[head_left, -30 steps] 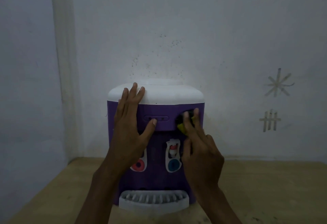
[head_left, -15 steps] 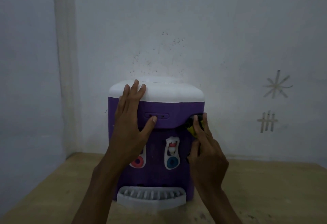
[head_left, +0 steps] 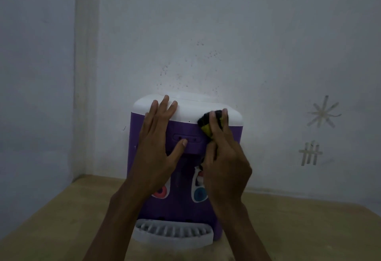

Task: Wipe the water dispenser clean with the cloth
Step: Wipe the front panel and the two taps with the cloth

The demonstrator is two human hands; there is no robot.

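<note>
1. Purple plastic makes up the body of the water dispenser (head_left: 185,149), which stands on a wooden table (head_left: 299,229) close against a pale wall (head_left: 226,34), with a white lid (head_left: 189,112) on top and a grey drip tray (head_left: 173,235) at its foot.

2. Steadying it, the left hand (head_left: 156,147) lies flat on the front, fingers straight and reaching up onto the lid's edge, thumb spread out to the side beside the small indicator panel (head_left: 187,138).

3. The right hand (head_left: 224,164) holds the cloth (head_left: 206,124), a dark bundle with a yellow patch, pinned under its extended fingers against the upper right front, right where the purple body meets the white lid. Part of the cloth seems tucked under the palm; how tightly the thumb pinches it I cannot tell.

4. Progress, as a judgement: the wiping is under way at the top front corner. Dim light hides any dirt or streaks, so nothing shows which surfaces are already clean.

5. Likely still to do: the lid's top, the two sides, the lower front around the red tap (head_left: 159,192) and the blue tap (head_left: 199,193), and the slotted drip tray, whose ridges will need the cloth pressed into them.

6. The back faces the wall and is hidden.
</note>
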